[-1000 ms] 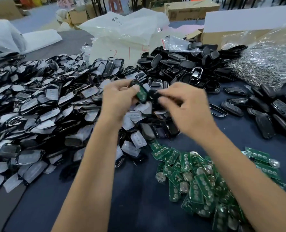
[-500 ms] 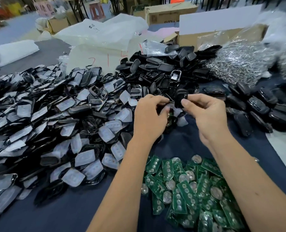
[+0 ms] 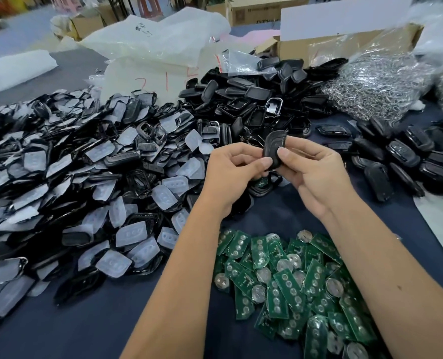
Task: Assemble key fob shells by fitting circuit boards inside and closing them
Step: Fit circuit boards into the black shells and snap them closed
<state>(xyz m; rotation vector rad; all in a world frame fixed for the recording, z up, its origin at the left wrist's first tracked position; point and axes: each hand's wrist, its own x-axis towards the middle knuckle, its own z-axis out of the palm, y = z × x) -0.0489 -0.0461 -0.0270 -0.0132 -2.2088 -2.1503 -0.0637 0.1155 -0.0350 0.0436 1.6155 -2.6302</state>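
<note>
A black key fob shell (image 3: 274, 146) stands upright between my hands above the dark blue table. My left hand (image 3: 234, 174) pinches its lower left side with the thumb. My right hand (image 3: 311, 168) pinches its right side with thumb and fingers. Just below the hands lies an open shell half with a green circuit board (image 3: 262, 183) in it. A heap of green circuit boards (image 3: 293, 283) with round coin cells lies in front of me, under my forearms.
A big pile of shell halves with white button pads (image 3: 91, 177) fills the left. Black back shells (image 3: 254, 99) are heaped behind the hands; closed fobs (image 3: 407, 156) lie at right. A bag of metal rings (image 3: 381, 86), plastic bags and cardboard boxes stand at the back.
The hands drew together on the shell, which now stands upright and looks closed. The green board that my left hand held a second ago is out of sight. The camera view shifted.
</note>
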